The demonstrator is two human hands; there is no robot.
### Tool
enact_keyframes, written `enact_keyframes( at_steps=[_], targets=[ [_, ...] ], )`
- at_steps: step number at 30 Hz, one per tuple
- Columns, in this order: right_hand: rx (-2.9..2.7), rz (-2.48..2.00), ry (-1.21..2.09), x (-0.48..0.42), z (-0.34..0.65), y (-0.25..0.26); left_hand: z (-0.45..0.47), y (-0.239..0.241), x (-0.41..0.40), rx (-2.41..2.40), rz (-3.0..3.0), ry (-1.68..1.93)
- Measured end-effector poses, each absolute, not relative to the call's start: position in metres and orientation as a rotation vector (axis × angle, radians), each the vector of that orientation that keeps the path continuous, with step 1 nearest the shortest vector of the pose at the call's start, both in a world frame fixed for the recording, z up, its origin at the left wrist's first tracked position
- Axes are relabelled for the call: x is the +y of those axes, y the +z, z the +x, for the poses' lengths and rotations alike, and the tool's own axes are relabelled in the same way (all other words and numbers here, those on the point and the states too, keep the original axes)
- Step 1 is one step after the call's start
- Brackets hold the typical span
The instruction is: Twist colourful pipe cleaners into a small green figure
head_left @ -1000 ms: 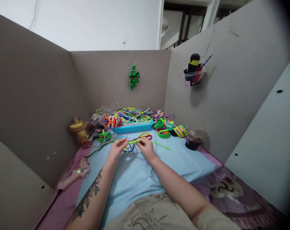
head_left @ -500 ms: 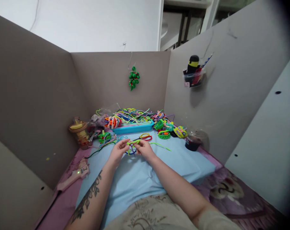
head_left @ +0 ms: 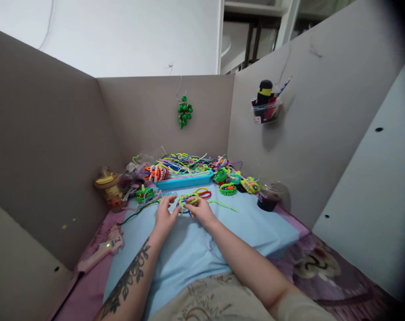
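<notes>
My right hand [head_left: 201, 211] is closed, its thumb and fingertips pinching a small round frame of bent pipe cleaners [head_left: 182, 199] in yellow-green, purple and blue. On the other side of the frame my left hand [head_left: 165, 215] has its fingers parted, with the thumb tip close to the frame; whether it touches cannot be made out. Red-and-yellow-handled scissors [head_left: 205, 194] lie just beyond the hands, their blades mostly hidden. A loose yellow-green pipe cleaner [head_left: 224, 205] stretches over the light blue cloth [head_left: 249, 227] to the right.
Behind is a blue tray [head_left: 185, 181] heaped with coloured pipe cleaners. Finished fuzzy pieces [head_left: 228, 189] sit right of it. A pink glue gun [head_left: 100, 254] with a lit green light lies at left, near a lidded cup [head_left: 109, 189]. A dark drink cup [head_left: 267, 198] stands at right.
My left hand has come off the pipe cleaner frame, its fingers spreading. The frame now shows as a rounder loop in my right hand. The view has shifted slightly.
</notes>
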State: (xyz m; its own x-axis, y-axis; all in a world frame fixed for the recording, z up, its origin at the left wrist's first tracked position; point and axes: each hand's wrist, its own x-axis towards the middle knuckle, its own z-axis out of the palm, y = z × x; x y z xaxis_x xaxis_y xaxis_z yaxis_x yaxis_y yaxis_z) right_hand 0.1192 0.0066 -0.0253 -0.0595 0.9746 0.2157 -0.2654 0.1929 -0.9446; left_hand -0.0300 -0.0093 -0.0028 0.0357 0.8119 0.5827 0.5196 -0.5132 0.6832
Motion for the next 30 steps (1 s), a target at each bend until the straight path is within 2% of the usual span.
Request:
enact_keyframes(
  at_steps=[4, 17, 30],
  targets=[
    [-1.182, -0.805, 1.230, 0.010, 0.120, -0.027, -0.030, 0.000, -0.014, 1.384, 2.281, 1.385],
    [-1.187, -0.736, 1.235, 0.010, 0.117, -0.030, -0.028, 0.003, -0.021, 1.440, 2.573, 1.221],
    [-1.238, -0.805, 0.957, 0.014, 0.125, -0.030, -0.023, 0.007, -0.028, 1.496, 2.627, 1.052]
  ],
)
